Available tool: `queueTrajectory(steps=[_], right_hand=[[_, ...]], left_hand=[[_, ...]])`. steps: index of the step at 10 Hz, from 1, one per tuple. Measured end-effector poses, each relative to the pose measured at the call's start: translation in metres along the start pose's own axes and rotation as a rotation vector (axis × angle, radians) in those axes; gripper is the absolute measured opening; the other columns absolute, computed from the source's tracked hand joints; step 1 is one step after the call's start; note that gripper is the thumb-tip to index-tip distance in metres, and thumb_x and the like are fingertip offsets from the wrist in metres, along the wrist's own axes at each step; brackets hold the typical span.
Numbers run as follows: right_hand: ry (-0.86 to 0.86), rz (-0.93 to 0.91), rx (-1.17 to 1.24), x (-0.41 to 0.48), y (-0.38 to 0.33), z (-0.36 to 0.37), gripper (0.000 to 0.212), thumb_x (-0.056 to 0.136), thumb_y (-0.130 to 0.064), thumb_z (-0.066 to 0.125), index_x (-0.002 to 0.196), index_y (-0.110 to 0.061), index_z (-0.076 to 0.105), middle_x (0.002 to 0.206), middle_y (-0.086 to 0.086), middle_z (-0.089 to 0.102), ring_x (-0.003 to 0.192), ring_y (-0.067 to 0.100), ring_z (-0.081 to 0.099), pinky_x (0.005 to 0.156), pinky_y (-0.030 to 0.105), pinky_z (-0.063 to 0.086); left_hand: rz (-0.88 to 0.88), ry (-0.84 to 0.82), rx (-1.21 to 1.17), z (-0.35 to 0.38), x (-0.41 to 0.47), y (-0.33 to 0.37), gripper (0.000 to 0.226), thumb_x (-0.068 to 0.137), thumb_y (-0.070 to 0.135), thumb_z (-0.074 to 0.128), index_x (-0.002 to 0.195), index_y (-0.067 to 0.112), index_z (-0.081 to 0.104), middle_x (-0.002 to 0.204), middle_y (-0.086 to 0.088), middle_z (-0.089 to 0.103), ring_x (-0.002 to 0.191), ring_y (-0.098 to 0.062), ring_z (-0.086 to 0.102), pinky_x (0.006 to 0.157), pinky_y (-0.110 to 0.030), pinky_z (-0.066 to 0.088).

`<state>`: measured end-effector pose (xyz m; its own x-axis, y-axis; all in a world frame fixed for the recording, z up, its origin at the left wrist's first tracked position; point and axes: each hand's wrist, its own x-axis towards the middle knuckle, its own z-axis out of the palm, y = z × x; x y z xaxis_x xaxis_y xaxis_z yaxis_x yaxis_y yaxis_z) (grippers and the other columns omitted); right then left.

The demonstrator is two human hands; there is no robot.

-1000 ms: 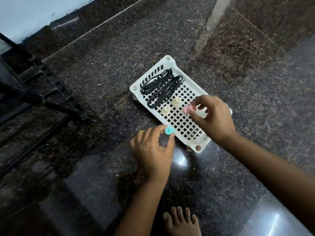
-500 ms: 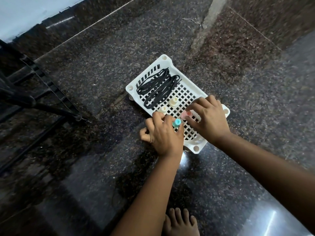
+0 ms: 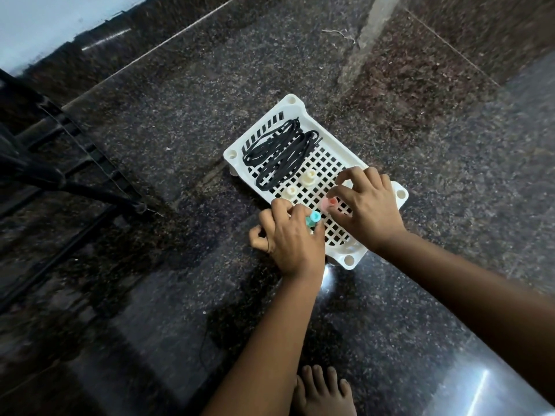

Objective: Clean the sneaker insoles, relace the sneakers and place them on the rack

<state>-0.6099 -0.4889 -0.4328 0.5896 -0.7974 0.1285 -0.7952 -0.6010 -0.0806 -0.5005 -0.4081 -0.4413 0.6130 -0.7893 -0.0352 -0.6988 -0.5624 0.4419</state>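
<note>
step: looks like setting pegs into tray | left hand pinches blue peg, right hand pinches pink peg | laces coiled at tray's 11 o'clock end, rack at 9 | tip: lower pegs straight beside cream pegs, clear of laces

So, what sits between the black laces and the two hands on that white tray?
Head view: the far cream peg and the near cream peg stand on the white tray between the black laces and the left hand and right hand.
</note>
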Motion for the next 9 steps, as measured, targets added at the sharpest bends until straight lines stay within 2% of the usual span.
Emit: queueTrajectory(steps=[4, 6, 9], right_hand=[[-0.015, 0.022, -0.016, 0.002, -0.001, 0.001, 0.021, 0.074, -0.031, 0.076, 0.088, -0.018, 0.067, 0.102, 0.004, 0.059, 0.088, 0.019, 0.035, 0.073, 0.031, 0.024], [-0.019, 0.048, -0.013, -0.001, -0.004, 0.001, 0.027, 0.074, -0.034, 0.074, 0.095, -0.018, 0.066, 0.103, 0.004, 0.057, 0.087, 0.021, 0.038, 0.072, 0.032, 0.023], [-0.008, 0.035, 0.008, 0.001, -0.002, 0.001, 0.017, 0.077, -0.03, 0.07, 0.091, -0.02, 0.068, 0.103, 0.001, 0.058, 0.089, 0.02, 0.04, 0.074, 0.036, 0.033]], left_hand=[[0.006, -0.003, -0.016, 0.004, 0.002, -0.001, 0.033, 0.057, 0.042, 0.084, 0.08, 0.032, 0.062, 0.099, 0.007, 0.053, 0.099, -0.014, 0.033, 0.084, -0.04, 0.024], [0.017, -0.018, -0.048, 0.002, 0.002, -0.008, 0.033, 0.056, 0.041, 0.084, 0.08, 0.033, 0.062, 0.097, 0.007, 0.055, 0.099, -0.016, 0.042, 0.082, -0.038, 0.021], [0.047, -0.008, -0.092, 0.007, 0.002, -0.014, 0.038, 0.056, 0.045, 0.083, 0.086, 0.033, 0.064, 0.1, 0.007, 0.055, 0.1, -0.013, 0.036, 0.084, -0.04, 0.025]])
